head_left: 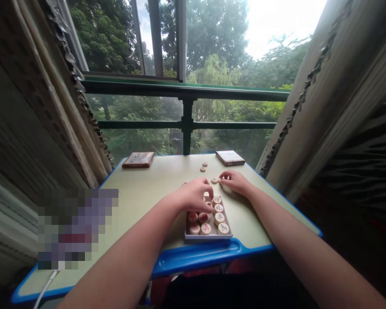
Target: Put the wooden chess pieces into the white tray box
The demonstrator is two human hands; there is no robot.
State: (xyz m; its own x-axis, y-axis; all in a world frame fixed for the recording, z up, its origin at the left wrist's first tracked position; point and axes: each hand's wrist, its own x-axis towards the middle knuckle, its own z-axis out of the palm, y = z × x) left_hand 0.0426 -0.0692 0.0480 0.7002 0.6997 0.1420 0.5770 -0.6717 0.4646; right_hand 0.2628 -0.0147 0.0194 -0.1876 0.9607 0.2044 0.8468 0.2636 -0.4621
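An open shallow box (207,237) of round wooden Chinese chess pieces lies near the table's front edge. Red-marked pieces (206,228) fill its left part, and dark-marked pieces (219,218) form a column on the right. My left hand (194,195) reaches over the box's far end, fingers bent and thumb low around a piece there; its grip is partly hidden. Beyond the box, my right hand (236,182) rests on the tabletop, its fingertips closed at a small piece beside another loose piece (214,180).
Farther back lie two more loose pieces (203,169). A flat brown box (138,159) sits at the back left and a pale-topped one (230,157) at the back right. A blurred-out object (80,227) with a white cable (46,287) is at left. The table (141,206) has a blue rim.
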